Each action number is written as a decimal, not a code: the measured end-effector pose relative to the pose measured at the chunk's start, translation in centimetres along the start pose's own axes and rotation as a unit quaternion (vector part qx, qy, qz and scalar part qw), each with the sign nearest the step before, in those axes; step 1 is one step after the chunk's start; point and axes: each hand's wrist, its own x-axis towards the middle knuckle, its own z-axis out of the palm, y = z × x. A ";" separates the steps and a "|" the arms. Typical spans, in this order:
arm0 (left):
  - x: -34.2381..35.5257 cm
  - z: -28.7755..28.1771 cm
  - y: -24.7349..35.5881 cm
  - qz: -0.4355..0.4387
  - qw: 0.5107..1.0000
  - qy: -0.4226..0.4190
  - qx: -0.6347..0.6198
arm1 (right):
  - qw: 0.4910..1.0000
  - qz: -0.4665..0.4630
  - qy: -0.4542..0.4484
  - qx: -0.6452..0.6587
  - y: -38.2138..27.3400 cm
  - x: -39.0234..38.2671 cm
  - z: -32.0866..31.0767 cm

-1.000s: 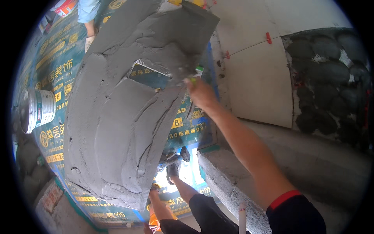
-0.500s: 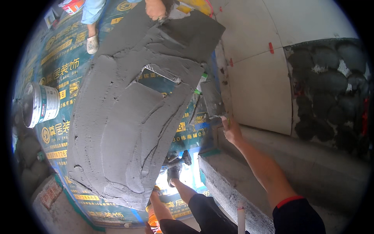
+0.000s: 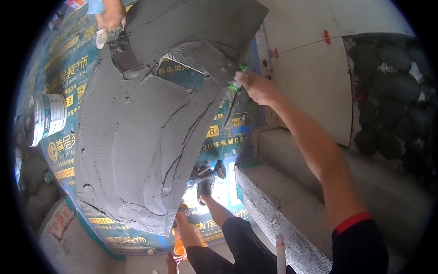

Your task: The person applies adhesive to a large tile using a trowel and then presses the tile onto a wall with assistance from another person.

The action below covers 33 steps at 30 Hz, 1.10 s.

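Observation:
A broad slab [image 3: 137, 137] coated in wet grey mortar fills the middle, with a rectangular opening [image 3: 182, 75] through which the floor sheet shows. My right hand [image 3: 256, 86] is closed at the slab's right edge. It grips a trowel, whose mortar-covered blade [image 3: 212, 59] lies against the mortar just beyond the opening. A green and white item [image 3: 235, 86] shows beside my fingers. At the bottom edge, my left hand [image 3: 172, 262] is only partly visible by an orange object [image 3: 180, 246]; its grip is hidden. Across the slab, a co-worker's hand [image 3: 114, 18] holds another trowel [image 3: 124, 57] on the mortar.
A white bucket [image 3: 50, 116] lies tipped at the left on the printed green floor sheet [image 3: 64, 150]. A hammer-like tool [image 3: 214, 171] rests near my feet. Rough concrete ledges [image 3: 278, 219] and a partly tiled wall [image 3: 310, 77] with red clips stand at the right.
My right hand has moved up and left with the trowel, from beside the slab onto the mortar. The co-worker's hand has shifted left. The view has shifted slightly.

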 end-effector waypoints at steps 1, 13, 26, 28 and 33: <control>-0.3 0.3 0.3 -0.002 1.000 0.002 -0.003 | 1.000 -0.003 -0.003 -0.001 1.0 0.0 0.2; -1.8 5.3 4.3 0.019 0.999 -0.023 -0.023 | 0.998 0.029 -0.014 0.048 5.0 -10.7 8.4; -0.2 2.1 0.9 -0.024 0.999 -0.017 -0.040 | 0.990 -0.007 0.033 0.137 7.3 -17.1 11.2; -0.4 1.8 0.7 -0.017 0.999 -0.005 -0.050 | 0.987 -0.002 0.111 0.113 5.0 -11.8 10.2; 1.0 1.9 2.9 0.004 0.999 -0.004 -0.052 | 0.936 0.068 0.335 0.079 11.4 1.7 7.7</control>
